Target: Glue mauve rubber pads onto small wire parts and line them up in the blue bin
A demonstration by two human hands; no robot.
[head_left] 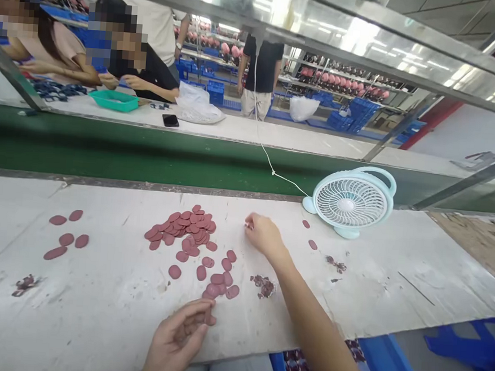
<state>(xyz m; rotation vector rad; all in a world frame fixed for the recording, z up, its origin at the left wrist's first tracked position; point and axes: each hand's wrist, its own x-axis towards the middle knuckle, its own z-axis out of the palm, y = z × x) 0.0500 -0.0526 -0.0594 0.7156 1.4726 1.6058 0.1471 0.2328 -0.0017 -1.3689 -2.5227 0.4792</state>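
A heap of small pink oval pieces (pixel 187 226) lies on the white worktable (pixel 94 310), with a looser trail of pieces (pixel 219 277) running toward me. My left hand (pixel 179 339) rests at the table's near edge, fingers curled around a few pink pieces close to that trail. My right hand (pixel 263 234) reaches out right of the heap, fingertips pinched together on the bare table; what they pinch is too small to tell. Several more pink pieces (pixel 66 235) lie apart at the left.
A pale blue desk fan (pixel 350 201) stands at the back right, its white cord running up. Dark scrap bits (pixel 263 285) dot the table. Behind runs a green conveyor belt (pixel 148 156); beyond it people sit near a teal tray (pixel 113 100) and a phone (pixel 170 120).
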